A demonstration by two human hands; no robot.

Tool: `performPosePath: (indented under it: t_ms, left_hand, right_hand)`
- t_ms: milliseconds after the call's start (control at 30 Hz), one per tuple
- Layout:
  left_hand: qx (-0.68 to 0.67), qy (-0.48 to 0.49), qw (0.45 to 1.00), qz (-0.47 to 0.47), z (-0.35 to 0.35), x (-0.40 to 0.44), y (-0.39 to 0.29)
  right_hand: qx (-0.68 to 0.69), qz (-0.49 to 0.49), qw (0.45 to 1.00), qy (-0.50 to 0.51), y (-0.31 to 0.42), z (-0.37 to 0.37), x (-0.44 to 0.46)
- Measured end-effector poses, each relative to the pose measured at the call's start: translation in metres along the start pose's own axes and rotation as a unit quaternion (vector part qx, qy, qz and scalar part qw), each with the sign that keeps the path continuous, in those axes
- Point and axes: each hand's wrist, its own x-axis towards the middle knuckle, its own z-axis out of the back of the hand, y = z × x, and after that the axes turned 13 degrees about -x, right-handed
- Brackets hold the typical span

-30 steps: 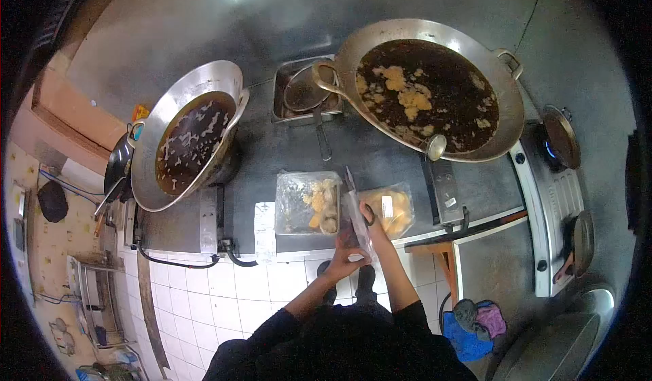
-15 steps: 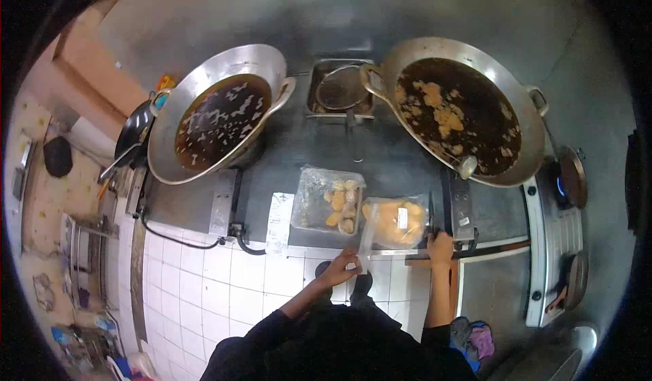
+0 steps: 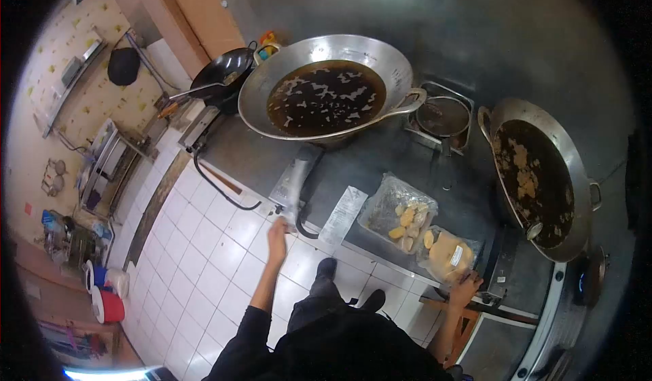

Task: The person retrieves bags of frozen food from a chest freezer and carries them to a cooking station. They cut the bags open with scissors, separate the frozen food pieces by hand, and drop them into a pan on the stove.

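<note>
The bag [image 3: 445, 253] of yellowish food lies on the counter [image 3: 324, 194], just beyond the right hand [image 3: 466, 288]. On it is a white label [image 3: 456, 255], its print too small to read. A long white strip [image 3: 343, 216] with faint printing, also unreadable, lies between the hands, nearer the left hand [image 3: 277, 240]. A small pale sticker [image 3: 501, 279] sits just right of the right hand; its writing cannot be made out. No brand is legible.

The hands are well apart. The left arm stretches forward and out to the left, over the tiled floor [image 3: 234, 262], the fingers pinched on a blurred piece of clear plastic [image 3: 293, 201]. The right forearm angles forward and right, and its bent fingers are at the bag's near corner; whether they grip anything is unclear.

Left of the bag, between and beyond the hands, is a clear plastic-covered tray [image 3: 399, 212] of pale and yellow pieces. Beyond the left hand stands a wide pan [image 3: 397, 62] of dark liquid; a second pan [image 3: 574, 151], with brown crumbs floating, is beyond the right hand and to its right.
</note>
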Motion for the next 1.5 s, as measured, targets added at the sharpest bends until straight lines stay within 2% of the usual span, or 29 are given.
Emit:
performPosePath:
  t_ms: [167, 267, 300, 367, 400, 467, 500, 567, 633, 700, 733, 767, 833, 867, 900, 933, 1000, 1100, 1133, 1167, 1233, 1267, 1300, 1333, 1367, 1400, 1433, 1467, 1500]
  left_hand:
    - [0.010, -0.090, 0.993, 0.069, 0.061, 0.077, 0.032]
    - [0.032, -0.070, 0.994, 0.074, 0.087, 0.114, 0.055]
    - [0.027, -0.074, 0.990, 0.114, 0.098, 0.124, 0.069]
    - [0.007, -0.111, 0.990, 0.089, 0.105, 0.139, 0.075]
    - [0.005, -0.098, 0.991, 0.089, 0.103, 0.144, 0.066]
    - [0.081, 0.014, 0.995, -0.060, 0.084, 0.137, 0.028]
    - [0.075, 0.031, 0.995, -0.055, 0.073, 0.130, 0.024]
    - [-0.038, 0.161, 0.986, 0.017, 0.048, 0.115, 0.024]
    - [-0.033, 0.226, 0.970, 0.086, 0.018, 0.098, 0.034]
    - [0.061, 0.289, 0.954, -0.056, -0.005, 0.089, 0.056]
    - [0.110, 0.330, 0.937, 0.026, -0.010, 0.086, 0.063]
    - [0.106, 0.338, 0.935, 0.027, -0.016, 0.084, 0.070]
    - [0.131, 0.290, 0.947, -0.048, -0.029, 0.081, 0.079]
    - [0.202, 0.271, 0.940, -0.048, -0.037, 0.081, 0.058]
    - [0.199, 0.275, 0.939, -0.049, -0.036, 0.079, 0.057]
    - [0.284, 0.302, 0.905, -0.096, -0.031, 0.078, 0.058]
    - [0.421, 0.234, 0.866, -0.134, -0.045, 0.073, 0.027]
    - [0.467, 0.251, 0.842, -0.100, -0.072, 0.070, 0.001]
    - [0.454, 0.291, 0.840, -0.058, -0.087, 0.066, -0.011]
    - [0.384, 0.317, 0.863, -0.086, -0.104, 0.061, -0.012]
    - [0.205, 0.375, 0.892, -0.150, -0.140, 0.049, -0.014]
    - [0.138, 0.418, 0.892, -0.099, -0.160, 0.043, -0.009]
    - [0.137, 0.414, 0.895, -0.098, -0.177, 0.031, -0.006]
    - [0.230, 0.393, 0.886, -0.085, -0.195, 0.019, -0.009]
    - [0.322, 0.369, 0.869, -0.071, -0.208, 0.009, -0.011]
    - [0.325, 0.365, 0.870, -0.071, -0.219, 0.002, -0.009]
    - [0.327, 0.312, 0.890, -0.064, -0.229, -0.004, 0.000]
    - [0.329, 0.259, 0.906, -0.057, -0.235, -0.008, 0.007]
    - [0.333, 0.256, 0.906, -0.056, -0.239, -0.012, 0.013]
  right_hand:
    - [0.039, -0.007, 0.998, -0.050, 0.004, 0.003, -0.015]
    - [0.026, 0.046, 0.988, -0.142, 0.030, 0.009, -0.034]
    - [0.020, 0.039, 0.989, -0.145, 0.050, 0.009, -0.039]
    - [0.172, 0.041, 0.984, -0.038, 0.091, 0.002, -0.050]
    - [0.178, 0.083, 0.979, -0.051, 0.124, 0.009, -0.058]
    - [0.189, 0.130, 0.972, -0.046, 0.176, 0.013, -0.072]
    - [0.198, 0.136, 0.970, -0.028, 0.192, 0.006, -0.078]
    - [0.204, 0.141, 0.969, -0.001, 0.218, 0.001, -0.084]
    - [0.198, 0.097, 0.975, 0.005, 0.234, -0.005, -0.092]
    - [0.233, 0.067, 0.970, 0.024, 0.240, 0.004, -0.098]
    - [0.230, 0.062, 0.971, 0.006, 0.238, 0.001, -0.098]
    - [0.228, 0.058, 0.972, -0.011, 0.234, -0.001, -0.099]
    - [0.204, 0.022, 0.979, -0.013, 0.224, -0.003, -0.092]
    - [0.182, 0.032, 0.981, -0.065, 0.218, -0.005, -0.084]
    - [0.160, 0.044, 0.979, -0.116, 0.212, -0.007, -0.075]
    - [0.168, 0.060, 0.980, -0.083, 0.206, -0.011, -0.064]
    - [0.120, 0.041, 0.990, -0.053, 0.204, -0.030, -0.045]
    - [0.064, 0.026, 0.997, -0.015, 0.194, -0.050, -0.017]
    - [0.135, 0.017, 0.986, 0.093, 0.193, -0.042, -0.010]
    - [0.203, 0.009, 0.958, 0.200, 0.192, -0.038, -0.005]
    - [0.265, -0.005, 0.948, 0.175, 0.182, -0.060, -0.001]
    - [0.429, 0.003, 0.883, 0.191, 0.179, -0.063, 0.000]
    - [0.579, 0.011, 0.790, 0.203, 0.175, -0.066, 0.003]
    - [0.590, -0.076, 0.760, 0.263, 0.177, -0.043, 0.004]
    - [0.590, -0.073, 0.759, 0.267, 0.170, -0.048, 0.009]
    - [0.551, 0.048, 0.803, 0.221, 0.162, -0.054, 0.013]
    - [0.503, 0.167, 0.831, 0.169, 0.155, -0.059, 0.017]
    - [0.443, 0.234, 0.850, 0.160, 0.153, -0.057, 0.023]
    - [0.446, 0.235, 0.848, 0.163, 0.155, -0.057, 0.029]
